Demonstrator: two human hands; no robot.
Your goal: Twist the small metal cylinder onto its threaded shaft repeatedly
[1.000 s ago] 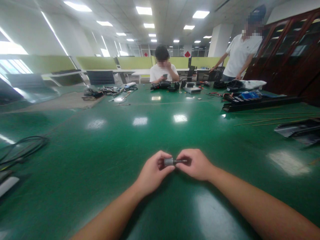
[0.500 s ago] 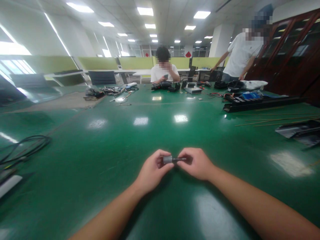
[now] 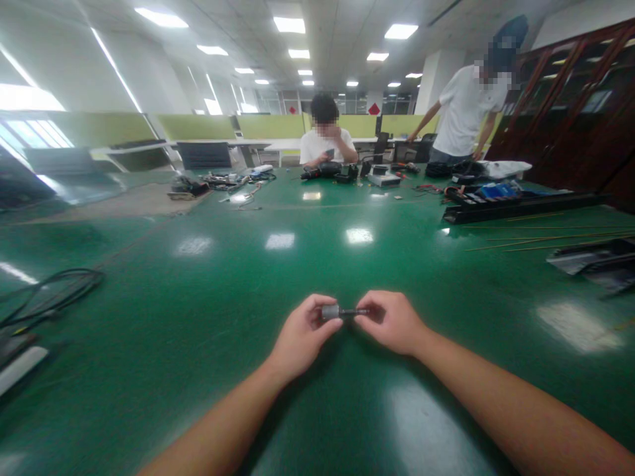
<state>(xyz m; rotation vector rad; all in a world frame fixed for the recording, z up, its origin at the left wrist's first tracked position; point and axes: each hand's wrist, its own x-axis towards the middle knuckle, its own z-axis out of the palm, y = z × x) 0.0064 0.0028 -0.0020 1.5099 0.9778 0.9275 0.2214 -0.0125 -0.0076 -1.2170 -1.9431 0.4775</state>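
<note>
Between my two hands is a small grey cylinder with a thin dark shaft (image 3: 330,311), lying level just above the table. My left hand (image 3: 303,334) grips the thick grey cylinder between thumb and fingers. At the other end, my right hand (image 3: 391,324) pinches the tip of the shaft with thumb and forefinger. The middle of the shaft shows in the gap between the hands. Its exact kind is too small to make out.
The glossy green table (image 3: 238,277) spreads around my hands. Black cables (image 3: 59,294) lie at the left. Black rails (image 3: 516,208) and thin rods (image 3: 555,238) are at the right. Tools and parts line the far edge, where one person (image 3: 327,149) sits and another (image 3: 461,112) stands.
My hands and the held piece have shifted very slightly up and left, and more of the shaft shows. The standing person has moved a little to the left.
</note>
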